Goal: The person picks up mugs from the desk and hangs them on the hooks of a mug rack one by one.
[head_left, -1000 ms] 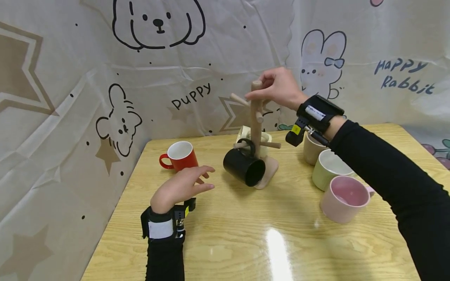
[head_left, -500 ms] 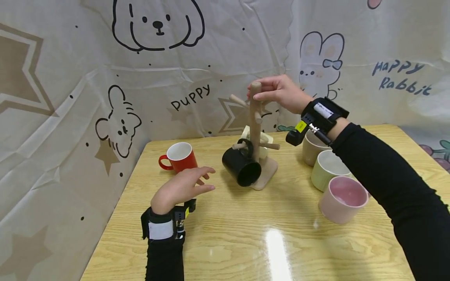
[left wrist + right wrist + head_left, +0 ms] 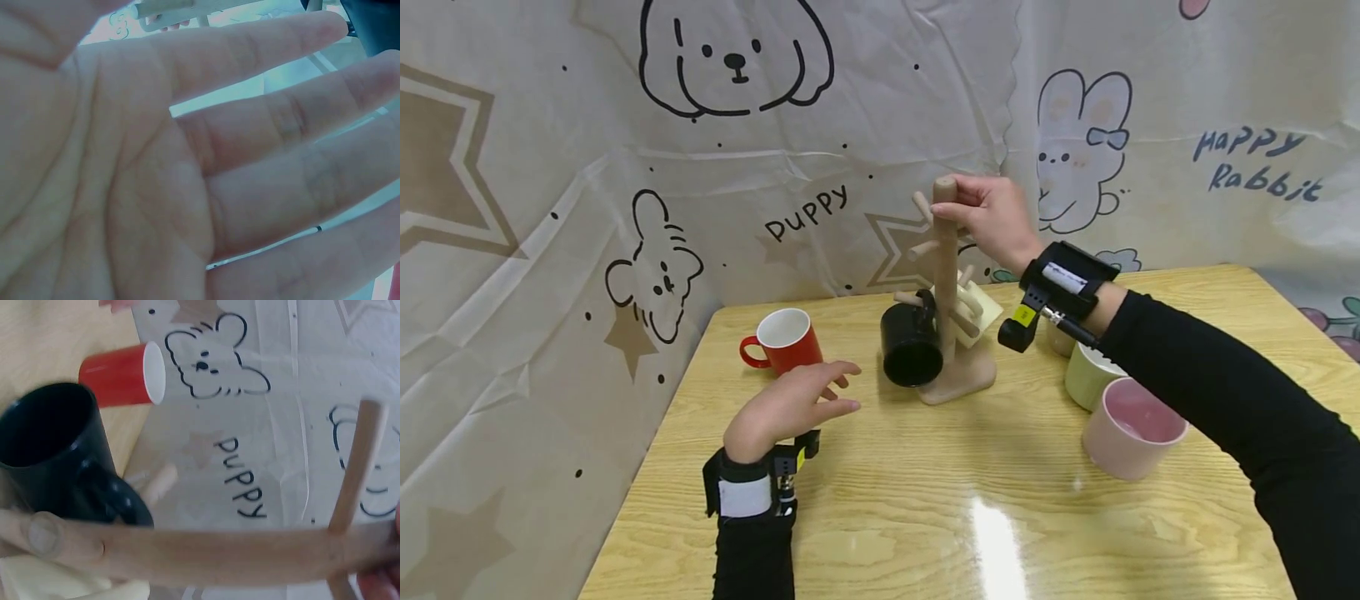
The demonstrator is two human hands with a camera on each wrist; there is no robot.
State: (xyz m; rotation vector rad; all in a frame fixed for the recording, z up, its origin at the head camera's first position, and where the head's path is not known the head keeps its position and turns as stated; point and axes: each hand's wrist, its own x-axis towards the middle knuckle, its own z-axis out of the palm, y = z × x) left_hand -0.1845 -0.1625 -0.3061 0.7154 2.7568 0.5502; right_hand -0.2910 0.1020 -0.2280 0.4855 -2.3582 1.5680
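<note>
My right hand [image 3: 992, 218] pinches the top of a wooden mug tree [image 3: 946, 275] between thumb and fingers. From one of its lower pegs hangs a black mug [image 3: 912, 346] by its handle, its mouth tipped toward me. Behind the post a cream mug [image 3: 983, 310] hangs tilted on another peg. The right wrist view shows the post [image 3: 219, 553] crossing the frame, with the black mug's handle beside it. My left hand [image 3: 793, 404] holds nothing, its fingers extended just in front of a red mug [image 3: 788, 340]; its spread palm fills the left wrist view.
On the right of the wooden table [image 3: 880, 517] stand a pink mug [image 3: 1135, 427], a pale green mug [image 3: 1088, 375] and a beige mug [image 3: 1058, 340], partly behind my right arm. A printed cloth [image 3: 760, 150] hangs along the back and left.
My right hand has turned the mug tree about its post. The black mug has swung round toward me and the cream mug out to the right. My left hand stays in place.
</note>
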